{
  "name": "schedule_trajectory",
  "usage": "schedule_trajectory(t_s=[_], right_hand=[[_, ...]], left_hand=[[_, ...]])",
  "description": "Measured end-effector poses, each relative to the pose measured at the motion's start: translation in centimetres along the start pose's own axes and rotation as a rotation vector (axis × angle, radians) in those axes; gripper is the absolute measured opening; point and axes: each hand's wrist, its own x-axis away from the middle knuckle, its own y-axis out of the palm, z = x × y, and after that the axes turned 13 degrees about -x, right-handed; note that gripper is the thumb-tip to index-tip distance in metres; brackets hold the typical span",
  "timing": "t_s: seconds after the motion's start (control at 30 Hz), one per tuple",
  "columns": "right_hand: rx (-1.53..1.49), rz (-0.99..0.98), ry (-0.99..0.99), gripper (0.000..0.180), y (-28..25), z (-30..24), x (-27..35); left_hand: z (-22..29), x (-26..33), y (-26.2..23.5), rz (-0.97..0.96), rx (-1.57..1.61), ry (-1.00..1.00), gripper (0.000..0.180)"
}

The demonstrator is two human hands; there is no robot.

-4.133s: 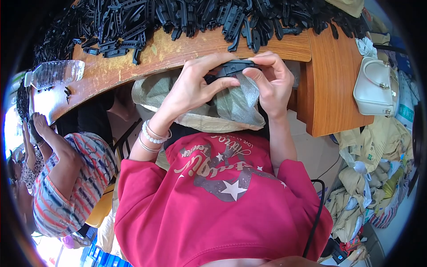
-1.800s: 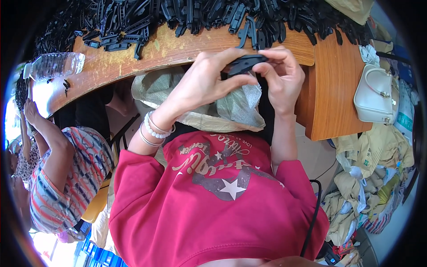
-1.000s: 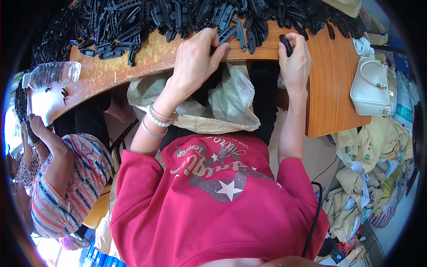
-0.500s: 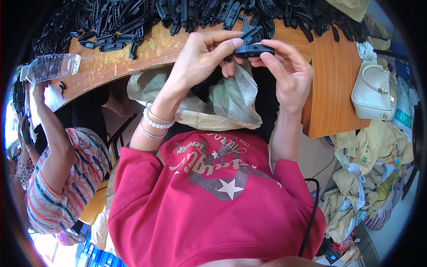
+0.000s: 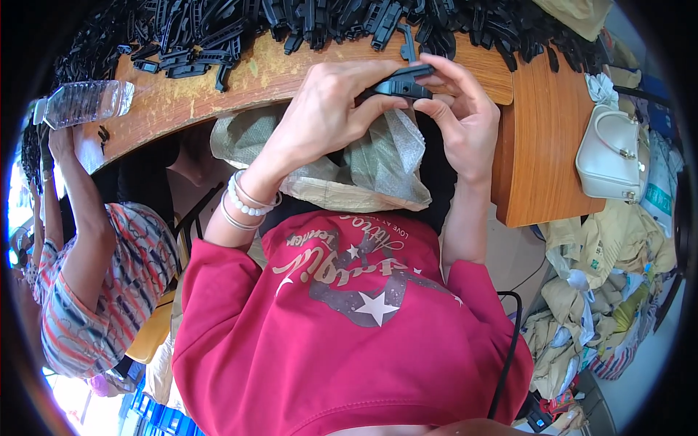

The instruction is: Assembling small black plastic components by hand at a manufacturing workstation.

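Midway through, judging by the scene: left hand and right hand both pinching one black plastic part, large heap of black parts untouched on wooden table.

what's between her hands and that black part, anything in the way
Nothing visible. Both the left hand and the right hand already hold the black part directly, fingertips on it, above the open sack at the table edge.
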Motion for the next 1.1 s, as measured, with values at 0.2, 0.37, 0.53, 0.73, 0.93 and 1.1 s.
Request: schedule_trajectory(t_s=[0.2,0.37,0.53,0.73,0.93,1.1], right_hand=[[-0.082,0.028,0.071,0.027,0.1,1.2,0.4],[0.045,-0.023,0.168,0.012,-0.8,2.0,0.9],[0.679,0.174,-0.118,0.021,-1.0,3.1,-0.3],[0.842,0.111,-0.037,0.025,-0.2,3.0,-0.5],[0.947,0.111,-0.135,0.025,-0.7,3.3,-0.9],[0.985,0.154,-0.108,0.027,-0.2,3.2,-1.8]], left_hand=[[0.2,0.2,-1.1,-0.138,-0.082,-0.089,0.034],[-1.2,1.8,-2.0,-0.407,-0.034,-0.244,0.035],[-2.5,0.3,-1.6,-0.135,-0.243,-0.101,0.021],[-4.2,-3.6,3.2,0.017,-0.524,0.053,0.017],[-4.4,-5.0,5.1,0.087,-0.778,-0.066,0.019],[-3.8,-3.1,4.6,0.087,-0.73,-0.057,0.017]])
